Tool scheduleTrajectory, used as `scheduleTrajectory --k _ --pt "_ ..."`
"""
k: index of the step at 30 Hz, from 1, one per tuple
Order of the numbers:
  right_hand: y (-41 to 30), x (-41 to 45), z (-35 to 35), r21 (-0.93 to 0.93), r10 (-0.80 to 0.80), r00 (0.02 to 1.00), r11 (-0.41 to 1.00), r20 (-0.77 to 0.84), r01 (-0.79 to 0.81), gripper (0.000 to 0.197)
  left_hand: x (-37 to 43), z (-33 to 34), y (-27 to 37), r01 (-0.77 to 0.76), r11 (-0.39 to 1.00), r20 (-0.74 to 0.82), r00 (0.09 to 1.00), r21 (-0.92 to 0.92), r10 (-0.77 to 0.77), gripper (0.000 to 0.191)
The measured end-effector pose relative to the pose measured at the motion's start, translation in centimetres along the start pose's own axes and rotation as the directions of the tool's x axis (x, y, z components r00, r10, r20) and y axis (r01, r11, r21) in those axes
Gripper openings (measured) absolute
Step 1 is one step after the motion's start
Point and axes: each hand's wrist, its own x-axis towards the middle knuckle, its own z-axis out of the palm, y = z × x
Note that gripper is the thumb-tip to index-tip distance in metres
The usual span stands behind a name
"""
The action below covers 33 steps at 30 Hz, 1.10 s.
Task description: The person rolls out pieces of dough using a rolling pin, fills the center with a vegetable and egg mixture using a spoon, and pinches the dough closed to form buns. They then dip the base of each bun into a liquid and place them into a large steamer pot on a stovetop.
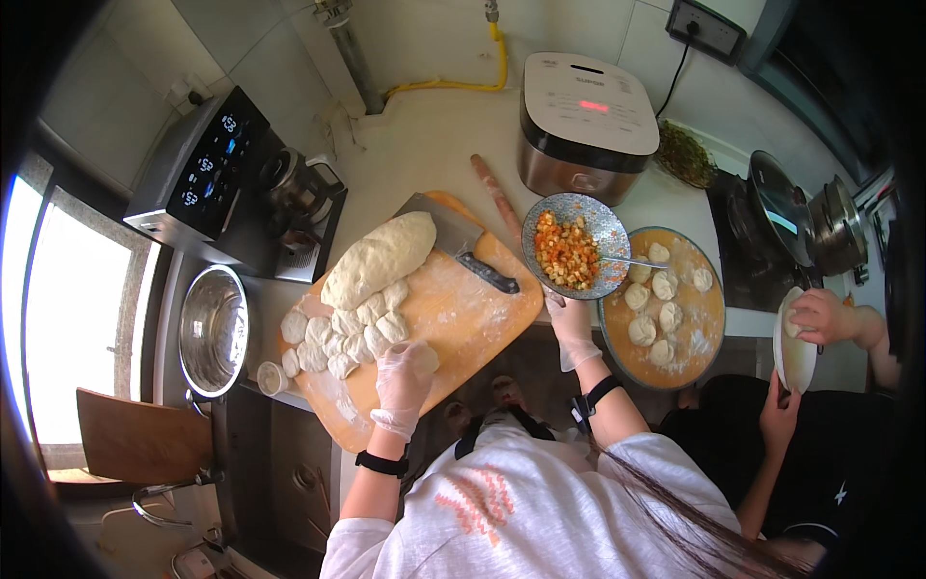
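Note:
My gloved left hand is over the near edge of a floured wooden board, with a round piece of dough at its fingers. Beside it on the board lie several small dough pieces, a large dough loaf and a cleaver with a black handle. My gloved right hand is at the near rim of a patterned bowl of diced filling with a metal utensil; its fingers are partly hidden under the bowl. Several filled buns sit on a round floured board at right.
A rolling pin lies behind the board, near a rice cooker. A metal basin and a small cup stand at left. Another person's hands hold a white dish at far right, near the hob with pans.

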Motion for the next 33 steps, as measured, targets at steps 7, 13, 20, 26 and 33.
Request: scheduleTrajectory --k 7,13,20,26,33 --pt "-4.1 -2.4 -2.4 0.776 0.21 0.911 0.477 0.356 -0.413 0.03 -1.4 -0.1 0.0 0.111 0.994 -0.021 0.994 0.001 -0.111 0.046" --pt "-8.3 -2.9 -1.7 0.779 0.043 0.812 0.256 0.582 -0.572 0.03 -1.4 -0.4 0.4 0.033 0.999 -0.043 0.999 0.043 -0.031 0.042" --pt "-11.7 -4.8 -3.6 0.407 -0.058 0.561 0.75 0.826 -0.521 0.038 -3.8 -2.1 -0.8 0.065 0.997 0.021 0.998 -0.051 -0.064 0.046" --pt "-13.6 -6.5 -0.7 0.311 -0.008 0.703 0.901 0.711 -0.304 0.045 -6.3 -4.9 -4.4 0.082 0.964 -0.334 0.928 -0.254 -0.166 0.05" --pt "-13.4 -4.6 2.4 -0.07 -0.509 0.2 0.263 0.837 0.962 0.037 -5.8 -7.7 -4.7 0.218 0.861 -0.358 0.933 0.46 -0.045 0.054"
